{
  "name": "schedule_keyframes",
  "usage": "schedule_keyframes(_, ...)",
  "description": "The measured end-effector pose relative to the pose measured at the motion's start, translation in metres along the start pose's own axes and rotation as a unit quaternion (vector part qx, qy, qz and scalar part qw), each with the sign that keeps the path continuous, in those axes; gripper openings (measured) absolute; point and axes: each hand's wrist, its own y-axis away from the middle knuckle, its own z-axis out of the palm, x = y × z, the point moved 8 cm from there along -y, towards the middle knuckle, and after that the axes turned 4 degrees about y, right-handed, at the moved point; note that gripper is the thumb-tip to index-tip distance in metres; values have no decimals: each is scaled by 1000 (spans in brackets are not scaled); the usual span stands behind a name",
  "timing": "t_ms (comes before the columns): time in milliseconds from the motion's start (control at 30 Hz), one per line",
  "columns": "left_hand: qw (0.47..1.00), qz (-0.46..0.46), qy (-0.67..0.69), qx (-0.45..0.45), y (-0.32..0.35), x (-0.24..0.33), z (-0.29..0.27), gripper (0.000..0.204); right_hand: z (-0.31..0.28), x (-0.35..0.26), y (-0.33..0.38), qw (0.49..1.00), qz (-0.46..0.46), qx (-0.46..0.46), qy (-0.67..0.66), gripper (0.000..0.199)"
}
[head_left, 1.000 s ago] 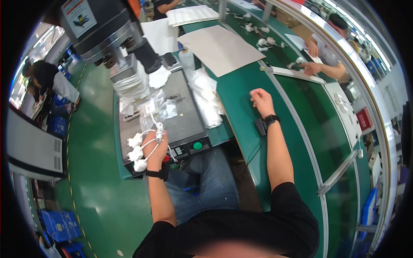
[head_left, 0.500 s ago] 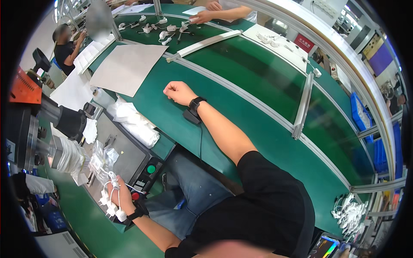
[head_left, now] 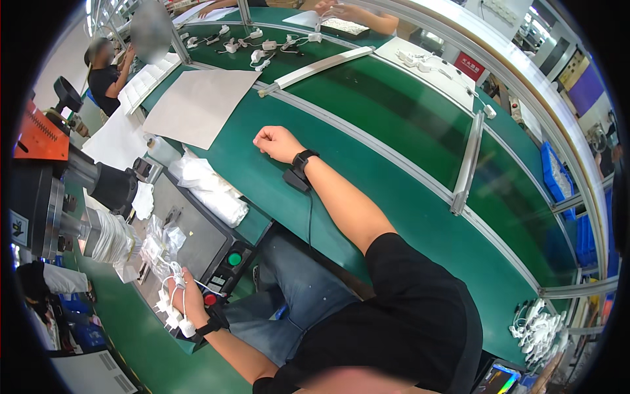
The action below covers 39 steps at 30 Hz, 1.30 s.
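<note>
My left hand (head_left: 189, 299) is at the lower left, beside the machine's base, closed on white corded plugs (head_left: 172, 318). Their thin cords loop over the palm and fingers, and several plug heads hang by the wrist. A clear plastic bag with white pieces (head_left: 157, 244) lies just beyond that hand. My right hand (head_left: 279, 143) rests on the green tabletop (head_left: 367, 177), its fingers curled into a loose fist with nothing seen in it. A black strap with a small dark box and a cord (head_left: 298, 172) sits at the right wrist.
Left stands a press-like machine (head_left: 49, 197) with a green button (head_left: 234, 259) and a red button (head_left: 209, 299). A rolled white plastic bag (head_left: 216, 200) and a grey sheet (head_left: 200, 108) lie near. Metal rails (head_left: 394, 157) border the belt. White cords (head_left: 538, 331) are piled right. A co-worker's hands (head_left: 354, 14) are at the far side.
The whole view has shifted slightly. Across the belt, the co-worker's hands have moved away from the white adapters there. My two hands keep almost the same poses.
</note>
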Motion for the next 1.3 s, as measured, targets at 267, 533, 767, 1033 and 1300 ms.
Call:
schedule_keyframes(267, 999, -22, -31, -13, -6, -14, -3, 36, 7, 1, -4, 1000, 0, -10, -16, 18)
schedule_keyframes(533, 999, -29, 30, -30, 0, 0, -1, 33, -2, 15, -3, 1000, 11, -14, 11, 17)
schedule_keyframes(767, 1000, -5, 20, -5, -6, -13, -7, 28, 8, 6, -7, 1000, 15, -18, -13, 19)
schedule_keyframes(1033, 999, -2, 35, -23, -3, -3, -3, 28, 3, 11, -4, 999, 24, -14, -22, 18)
schedule_keyframes(1300, 1000, 16, 7, -6, 0, 5, -12, 29, 5, 10, -2, 999, 29, -13, -18, 18)
